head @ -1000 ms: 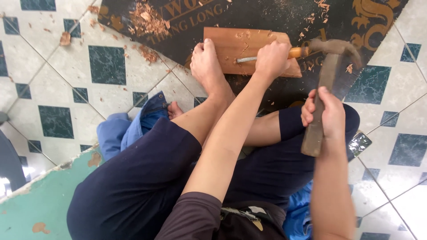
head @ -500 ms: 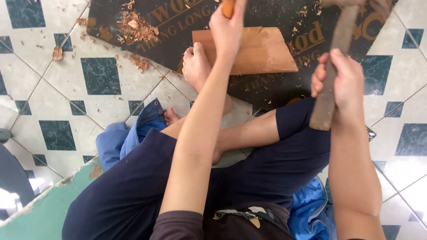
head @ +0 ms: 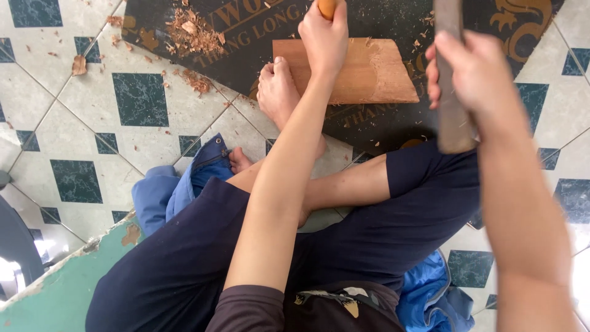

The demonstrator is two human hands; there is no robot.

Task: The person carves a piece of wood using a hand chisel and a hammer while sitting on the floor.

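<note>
Running off the top edge: orange-handled tool (head: 326, 7) gripped in the left hand (head: 324, 38), blade unseen. Also leaving the frame above the right hand (head: 470, 77): grey wooden handle (head: 453, 86), head out of view. Partly hiding the flat reddish wooden board (head: 375, 74): bare foot (head: 278, 92).

Floor of pale tiles with dark green square insets (head: 140, 98), strewn with wood shavings (head: 195, 34) massed near the dark printed mat's (head: 393, 18) upper left corner. Blue cloth (head: 161, 192) lies crumpled beside the mat's lower left edge. A worn green-painted surface (head: 55, 295) fills the floor's lower left corner.
</note>
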